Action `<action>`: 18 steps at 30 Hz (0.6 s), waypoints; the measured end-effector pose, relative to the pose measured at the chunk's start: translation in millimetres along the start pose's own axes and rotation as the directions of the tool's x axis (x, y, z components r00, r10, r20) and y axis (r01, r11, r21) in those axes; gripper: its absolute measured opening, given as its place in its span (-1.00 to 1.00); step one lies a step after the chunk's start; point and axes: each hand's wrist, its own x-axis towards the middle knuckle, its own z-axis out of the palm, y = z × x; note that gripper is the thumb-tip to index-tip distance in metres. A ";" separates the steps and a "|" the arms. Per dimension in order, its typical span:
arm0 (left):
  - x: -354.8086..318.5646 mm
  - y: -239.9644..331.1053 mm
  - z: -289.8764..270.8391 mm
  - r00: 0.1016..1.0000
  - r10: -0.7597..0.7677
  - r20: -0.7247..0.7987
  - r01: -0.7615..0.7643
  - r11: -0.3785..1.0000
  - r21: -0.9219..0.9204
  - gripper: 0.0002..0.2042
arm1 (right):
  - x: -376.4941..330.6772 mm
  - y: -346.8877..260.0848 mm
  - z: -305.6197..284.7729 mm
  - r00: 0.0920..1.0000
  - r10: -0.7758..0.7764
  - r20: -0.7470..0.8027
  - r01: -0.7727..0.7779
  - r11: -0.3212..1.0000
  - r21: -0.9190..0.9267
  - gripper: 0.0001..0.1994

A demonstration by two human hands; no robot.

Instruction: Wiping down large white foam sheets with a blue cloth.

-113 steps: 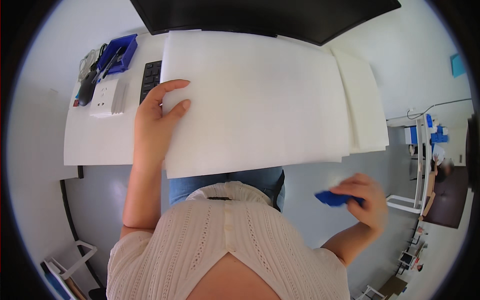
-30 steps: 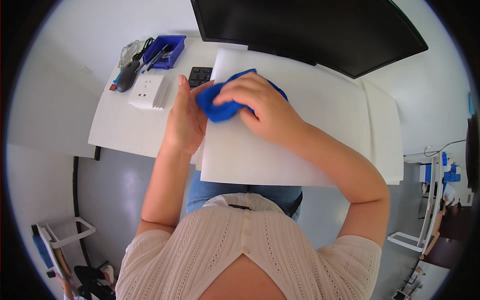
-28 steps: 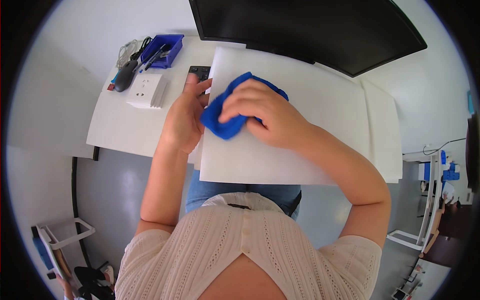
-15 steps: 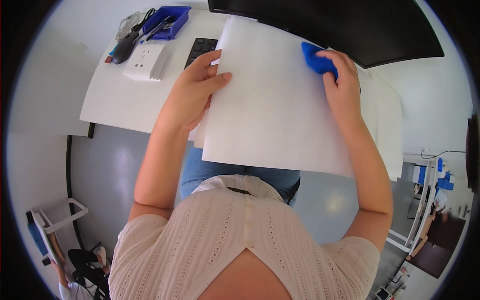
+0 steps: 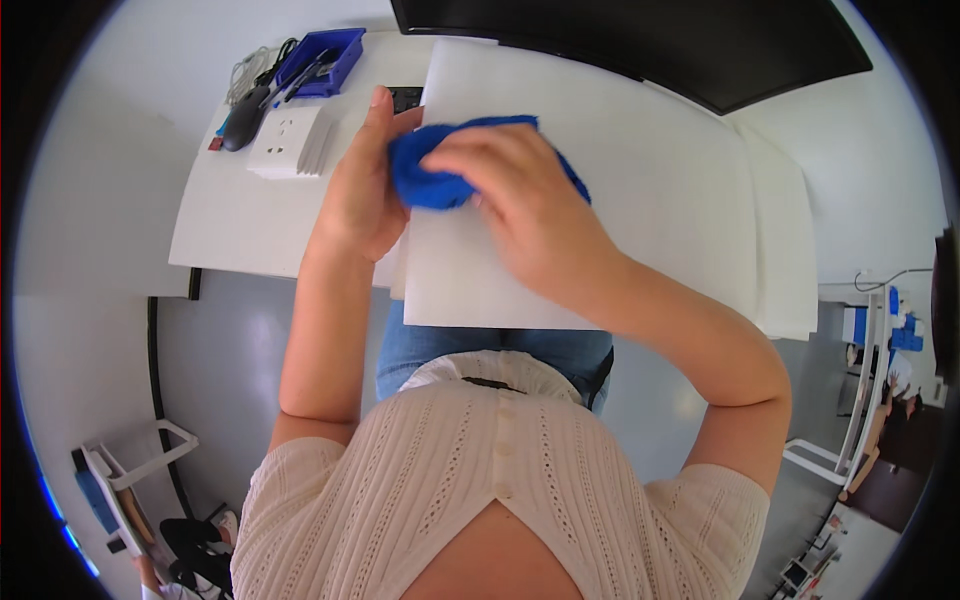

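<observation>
While beneath curled, gripping right hand point(image 5: 535, 205), blue cloth point(image 5: 422, 170); left hand point(image 5: 357, 195) loosely spread at its edge

This looks like an office, or a workroom furnished as one; which, the view cannot settle. A black monitor point(image 5: 640, 45) stands along the far edge of a white desk point(image 5: 230, 225), with a black keyboard point(image 5: 404, 99) partly visible. Near the far left corner are a dark computer mouse point(image 5: 243, 127), stacked white wall-socket plates point(image 5: 284, 142) and a blue plastic bin point(image 5: 348, 72) with pens point(image 5: 300, 82). White-framed tables point(image 5: 150, 460) and other people point(image 5: 195, 545) appear beyond, between plain white walls point(image 5: 90, 190) over smooth grey floor point(image 5: 240, 345).
</observation>
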 end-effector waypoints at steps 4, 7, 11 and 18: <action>-6.9 9.0 5.3 0.999 -0.050 -0.008 0.051 0.991 0.128 -0.58 | -19.6 -11.7 6.8 0.978 -0.184 0.101 0.184 0.983 0.011 -0.72; -2.6 2.2 -1.0 0.997 -0.022 0.074 0.009 0.985 0.171 -0.57 | -36.7 -27.9 -2.5 0.895 -0.303 0.327 0.350 0.932 -0.093 -0.74; -5.5 0.4 4.8 0.996 -0.003 0.089 -0.019 0.968 0.250 -0.59 | -51.8 -33.4 -11.4 0.872 -0.315 0.376 0.343 0.939 -0.009 -0.86; -4.7 -1.0 -1.6 0.993 0.049 0.111 -0.079 0.957 0.278 -0.56 | -97.6 -31.6 -66.7 0.946 -0.072 0.316 0.072 0.997 0.012 -0.89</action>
